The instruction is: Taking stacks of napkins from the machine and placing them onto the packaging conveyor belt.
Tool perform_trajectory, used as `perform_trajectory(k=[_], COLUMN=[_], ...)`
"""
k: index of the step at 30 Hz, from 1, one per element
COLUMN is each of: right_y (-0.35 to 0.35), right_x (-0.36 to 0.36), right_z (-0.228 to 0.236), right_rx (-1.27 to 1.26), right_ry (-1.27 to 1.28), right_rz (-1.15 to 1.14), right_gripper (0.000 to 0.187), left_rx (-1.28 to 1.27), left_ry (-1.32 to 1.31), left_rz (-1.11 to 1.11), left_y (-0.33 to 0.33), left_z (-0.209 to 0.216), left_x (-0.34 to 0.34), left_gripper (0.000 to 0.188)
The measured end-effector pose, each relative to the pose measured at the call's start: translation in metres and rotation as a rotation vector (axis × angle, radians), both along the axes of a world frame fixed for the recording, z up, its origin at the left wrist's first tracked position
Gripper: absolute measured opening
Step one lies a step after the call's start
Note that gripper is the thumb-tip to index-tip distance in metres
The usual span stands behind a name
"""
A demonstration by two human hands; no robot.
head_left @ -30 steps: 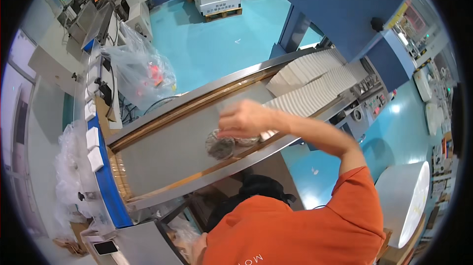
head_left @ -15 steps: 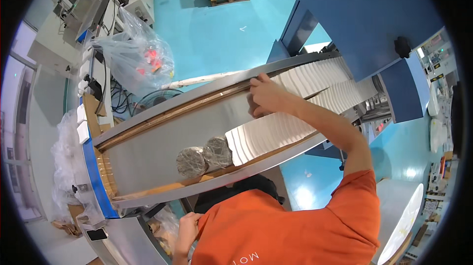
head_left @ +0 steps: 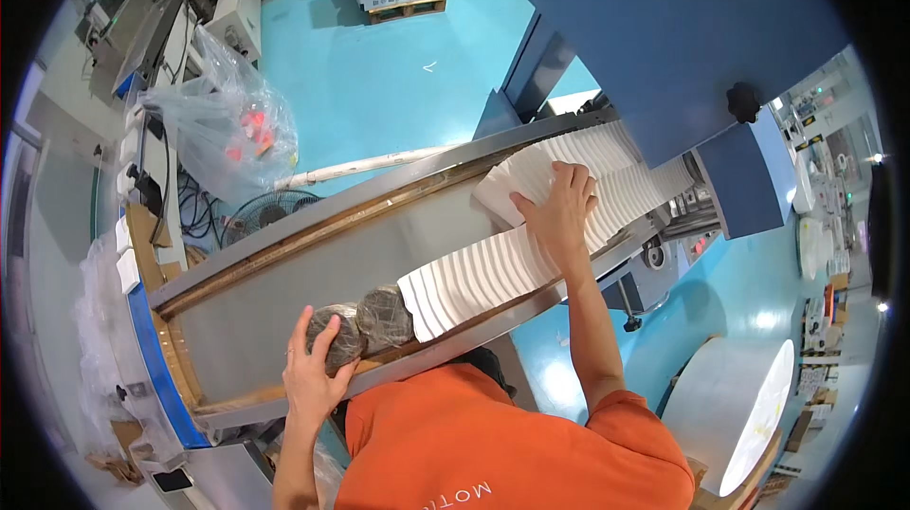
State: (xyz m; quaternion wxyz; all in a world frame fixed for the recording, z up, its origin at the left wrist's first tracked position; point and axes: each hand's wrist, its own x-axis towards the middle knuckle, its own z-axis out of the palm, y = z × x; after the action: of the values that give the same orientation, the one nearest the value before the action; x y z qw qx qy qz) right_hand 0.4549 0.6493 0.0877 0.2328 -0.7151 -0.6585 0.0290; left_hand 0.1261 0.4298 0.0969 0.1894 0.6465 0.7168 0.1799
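Observation:
Two rows of thin white sheets, packed face to face, run along a slanted metal trough (head_left: 256, 330). My right hand (head_left: 561, 211) lies over them, fingers spread, between the far row (head_left: 517, 173) and the near row (head_left: 474, 281). The far row's front end leans over toward the trough's bare part. Two round, flat blocks in clear wrap stand at the front of the near row; the inner block (head_left: 386, 315) touches the sheets. At the outer block (head_left: 337, 328) is my left hand (head_left: 315, 368), its fingers apart along the near-left side; whether they grip is unclear.
A blue machine housing (head_left: 664, 45) covers the trough's right end. Metal side rails (head_left: 313, 237) bound the trough. Beyond it hang a clear plastic bag (head_left: 223, 121) and a fan (head_left: 270, 211). A large white roll (head_left: 730, 406) stands at the lower right.
My left hand has come up from beside my body to the outer block. My right hand has moved from the far rail onto the sheets, and the far row's front end has shifted forward.

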Motion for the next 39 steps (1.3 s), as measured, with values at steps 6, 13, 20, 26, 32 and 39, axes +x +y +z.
perform_trajectory(k=[6,13,20,26,32,39], right_y=[0.007,0.015,0.019,0.007,-0.024,-0.08], right_x=[0.017,0.016,0.014,-0.003,-0.024,-0.118], right_z=[-0.001,-0.006,-0.006,0.02,0.044,0.05], right_rx=[0.044,-0.033,-0.101,0.096,0.107,-0.08], right_ry=[0.038,-0.019,-0.174,0.175,0.78,1.172], right_rz=[0.091,-0.004,0.061,-0.028,0.018,0.383], right_gripper=[0.071,0.075,0.075,0.067,0.071,0.07], left_rx=[0.141,0.101,0.013,0.088,0.28,0.735], left_ry=[-0.029,-0.122,-0.052,-0.18,-0.811,-0.352], left_rz=[0.217,0.156,-0.002,-0.204,-0.055,0.083], left_y=[0.032,0.085,0.133,0.179,0.162,0.057], left_z=[-0.02,-0.017,-0.017,-0.03,0.0,0.049], left_x=[-0.038,-0.03,0.018,0.083,0.122,0.075], left_gripper=[0.065,0.041,0.062,0.061,0.038,0.042])
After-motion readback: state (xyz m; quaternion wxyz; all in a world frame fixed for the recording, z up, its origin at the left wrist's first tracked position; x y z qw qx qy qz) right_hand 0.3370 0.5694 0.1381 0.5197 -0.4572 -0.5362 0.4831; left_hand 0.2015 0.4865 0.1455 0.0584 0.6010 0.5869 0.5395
